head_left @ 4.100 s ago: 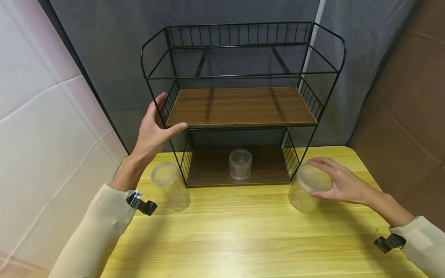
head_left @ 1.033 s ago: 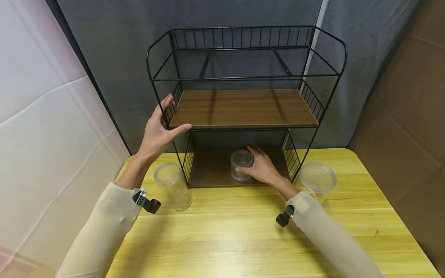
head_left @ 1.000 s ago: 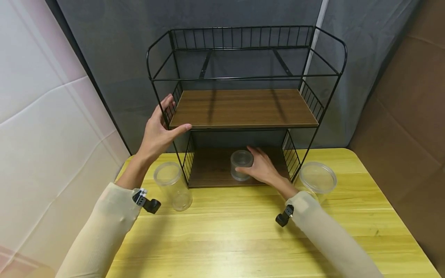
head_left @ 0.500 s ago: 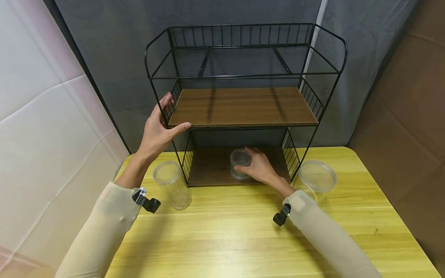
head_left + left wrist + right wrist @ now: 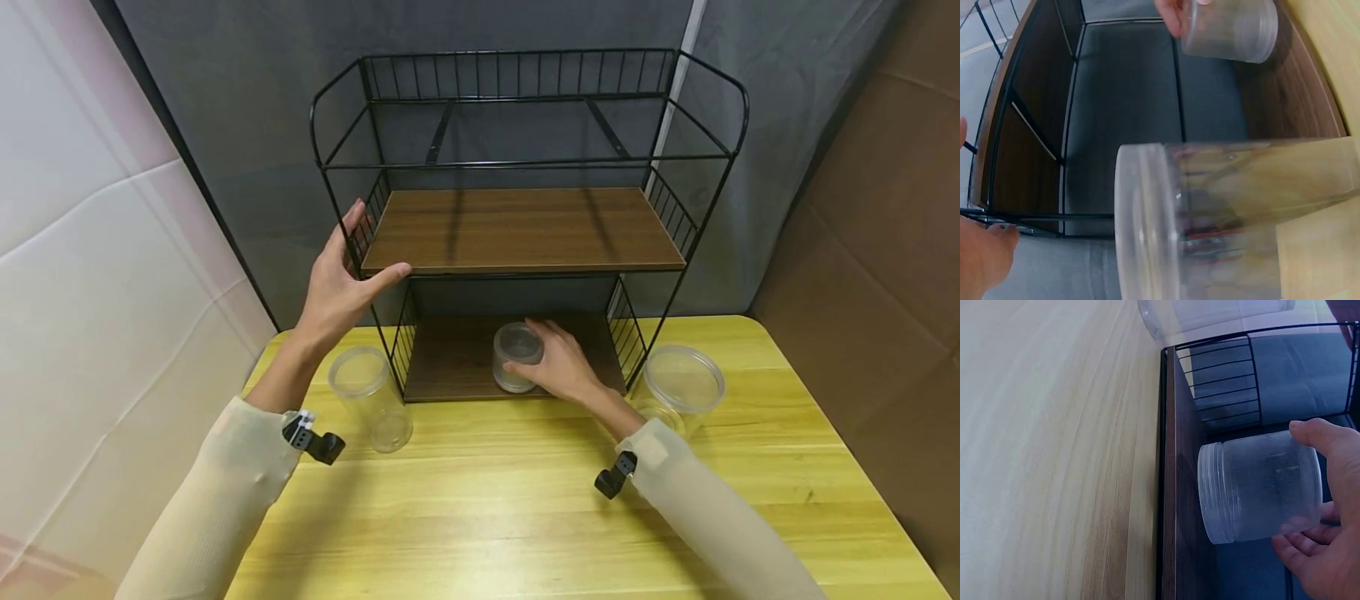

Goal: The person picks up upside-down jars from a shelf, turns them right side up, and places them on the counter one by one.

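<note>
My left hand grips the left side of a black wire rack, thumb over the front edge of the middle wooden shelf and fingers behind the side wires. On the lower shelf stands a short clear plastic jar. My right hand holds this jar from the right between thumb and fingers. In the right wrist view, the jar's ribbed end is against the shelf board, and the fingers are around its other end. A tall clear jar stands on the table by the rack's left front corner.
A wider clear jar stands by the rack's right front corner, partly behind my right sleeve. The rack stands at the back of the yellow wooden table, before a grey curtain. White sheeting hangs left, a brown panel right.
My right hand has left the wider jar at the right and taken hold of the short jar. That jar has shifted slightly left over the last second. The left hand keeps its place on the rack.
</note>
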A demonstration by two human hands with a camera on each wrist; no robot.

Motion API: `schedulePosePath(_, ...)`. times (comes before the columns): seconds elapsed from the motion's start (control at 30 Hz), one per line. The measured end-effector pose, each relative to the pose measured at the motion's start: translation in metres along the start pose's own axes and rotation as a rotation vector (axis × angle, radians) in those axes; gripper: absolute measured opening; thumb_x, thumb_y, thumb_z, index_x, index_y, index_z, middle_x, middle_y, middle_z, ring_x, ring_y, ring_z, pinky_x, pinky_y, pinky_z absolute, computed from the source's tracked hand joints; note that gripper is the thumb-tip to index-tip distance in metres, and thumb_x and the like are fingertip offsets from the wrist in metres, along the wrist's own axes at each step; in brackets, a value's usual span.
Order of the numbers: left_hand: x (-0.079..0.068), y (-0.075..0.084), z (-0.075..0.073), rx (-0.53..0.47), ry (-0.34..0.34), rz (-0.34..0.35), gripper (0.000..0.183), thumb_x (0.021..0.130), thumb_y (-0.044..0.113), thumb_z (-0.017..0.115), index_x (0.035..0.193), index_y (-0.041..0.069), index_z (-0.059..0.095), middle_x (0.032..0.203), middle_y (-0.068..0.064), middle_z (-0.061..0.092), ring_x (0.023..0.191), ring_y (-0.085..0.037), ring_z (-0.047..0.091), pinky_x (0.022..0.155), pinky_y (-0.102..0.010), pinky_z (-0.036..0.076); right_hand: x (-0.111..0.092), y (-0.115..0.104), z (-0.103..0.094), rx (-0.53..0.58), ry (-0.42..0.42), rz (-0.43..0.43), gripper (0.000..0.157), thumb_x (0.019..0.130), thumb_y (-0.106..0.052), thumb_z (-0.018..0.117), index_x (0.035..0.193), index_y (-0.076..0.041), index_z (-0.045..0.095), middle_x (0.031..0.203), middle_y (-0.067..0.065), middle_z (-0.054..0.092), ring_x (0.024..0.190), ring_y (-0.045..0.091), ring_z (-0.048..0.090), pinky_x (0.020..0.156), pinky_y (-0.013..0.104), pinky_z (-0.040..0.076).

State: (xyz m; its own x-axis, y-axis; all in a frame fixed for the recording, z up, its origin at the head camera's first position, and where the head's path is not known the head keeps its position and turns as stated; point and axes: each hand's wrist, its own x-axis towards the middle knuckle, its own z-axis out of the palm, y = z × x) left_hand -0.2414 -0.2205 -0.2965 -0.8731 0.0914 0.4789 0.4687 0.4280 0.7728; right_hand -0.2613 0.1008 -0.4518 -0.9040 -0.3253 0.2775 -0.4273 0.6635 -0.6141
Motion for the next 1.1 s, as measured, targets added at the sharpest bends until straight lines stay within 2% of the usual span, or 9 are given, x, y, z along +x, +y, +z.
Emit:
schedulePosePath(0.27,-0.016,0.006,0.005,-0.058,0.136,0.084,0.105,0.094,0.002,0.08,0.171,0.011,0.01,0.177,0.0,0.017,0.163,-0.013,0.017,0.131,-0.04,0.023,-0.015,-0.005,-0.012,0.019,0.032,-0.019,0.088,0.084,-0.042,0.09,0.153,-0.002,0.054,0.146,0.022,0.06,0.122,0.039,0.065,0.092,0.052,0.06)
schedulePosePath(0.37,-0.029,0.009,0.009,-0.044,0.243,0.194,0.101,0.093,0.007,0.083,0.169,0.004,0.016,0.176,-0.004,0.021,0.162,-0.017,0.021,0.131,-0.041,0.024,-0.022,-0.007,-0.017,0.023,0.054,-0.033,0.087,0.083,-0.039,0.091,0.151,-0.001,0.055,0.142,0.022,0.062,0.117,0.039,0.067,0.089,0.051,0.061)
schedulePosePath(0.53,-0.057,0.016,0.022,0.017,0.402,0.439,0.1,0.092,0.044,0.083,0.159,-0.011,0.033,0.168,-0.019,0.036,0.157,-0.031,0.034,0.129,-0.048,0.029,-0.032,-0.014,-0.027,0.057,0.077,-0.07,0.086,0.08,-0.036,0.094,0.15,-0.001,0.057,0.135,0.02,0.065,0.112,0.036,0.069,0.085,0.048,0.062)
schedulePosePath(0.63,-0.074,0.021,0.038,0.029,0.389,0.552,0.096,0.093,0.046,0.081,0.152,-0.017,0.038,0.161,-0.026,0.044,0.152,-0.036,0.04,0.128,-0.047,0.032,-0.039,-0.019,-0.033,0.073,0.088,-0.098,0.087,0.08,-0.035,0.094,0.15,-0.001,0.057,0.136,0.018,0.066,0.114,0.034,0.068,0.086,0.048,0.061)
schedulePosePath(0.73,-0.093,0.021,0.057,0.029,0.282,0.626,0.087,0.097,0.039,0.079,0.149,-0.019,0.041,0.157,-0.031,0.046,0.151,-0.036,0.042,0.127,-0.045,0.033,-0.046,-0.024,-0.038,0.097,0.088,-0.116,0.087,0.08,-0.033,0.095,0.152,-0.002,0.056,0.139,0.016,0.064,0.119,0.032,0.067,0.091,0.047,0.061)
schedulePosePath(0.8,-0.105,0.019,0.069,0.031,0.175,0.616,0.086,0.098,0.039,0.078,0.152,-0.016,0.041,0.159,-0.028,0.046,0.152,-0.034,0.041,0.127,-0.042,0.033,-0.051,-0.027,-0.041,0.119,0.081,-0.125,0.088,0.08,-0.031,0.095,0.153,-0.002,0.055,0.141,0.015,0.063,0.121,0.031,0.066,0.096,0.045,0.061)
schedulePosePath(0.87,-0.116,0.015,0.079,0.037,0.059,0.555,0.087,0.097,0.037,0.08,0.156,-0.012,0.039,0.163,-0.024,0.042,0.154,-0.033,0.038,0.128,-0.039,0.031,-0.055,-0.031,-0.043,0.148,0.075,-0.131,0.088,0.08,-0.029,0.095,0.153,-0.002,0.054,0.142,0.015,0.062,0.123,0.03,0.066,0.099,0.043,0.061)
schedulePosePath(0.93,-0.124,0.01,0.09,0.043,-0.036,0.447,0.093,0.092,0.033,0.086,0.161,-0.004,0.035,0.167,-0.017,0.039,0.156,-0.031,0.036,0.128,-0.04,0.031,-0.058,-0.035,-0.045,0.186,0.071,-0.138,0.088,0.081,-0.026,0.095,0.154,-0.001,0.052,0.143,0.015,0.06,0.124,0.03,0.065,0.101,0.041,0.059)
schedulePosePath(1.1,-0.135,-0.003,0.114,-0.012,-0.16,0.118,0.112,0.08,0.014,0.095,0.168,0.01,0.026,0.172,-0.01,0.031,0.158,-0.029,0.032,0.127,-0.051,0.032,-0.066,-0.043,-0.049,0.324,0.067,-0.133,0.085,0.083,-0.018,0.093,0.155,-0.002,0.051,0.145,0.015,0.059,0.125,0.031,0.065,0.102,0.042,0.058)
